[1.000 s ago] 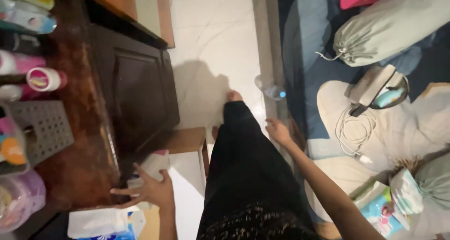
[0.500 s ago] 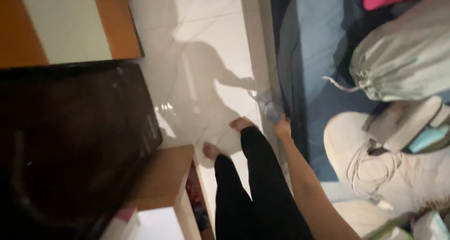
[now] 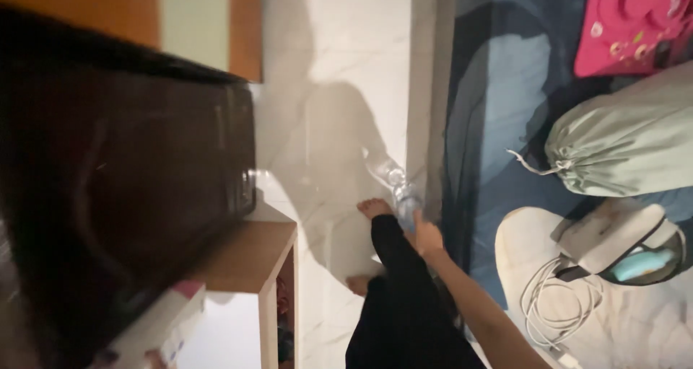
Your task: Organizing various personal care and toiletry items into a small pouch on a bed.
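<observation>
Where white floor [image 3: 332,73] meets mattress edge [image 3: 444,124], right hand [image 3: 426,235] fingers around clear bottle [image 3: 393,178]; left hand's grip unclear.

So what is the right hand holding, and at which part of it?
The right hand grips a clear plastic bottle at its blue-capped end, lying by the bed's edge. The left hand is barely visible.

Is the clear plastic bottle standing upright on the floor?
No, the clear plastic bottle lies tilted on the white floor, with the right hand at its capped end.
</observation>
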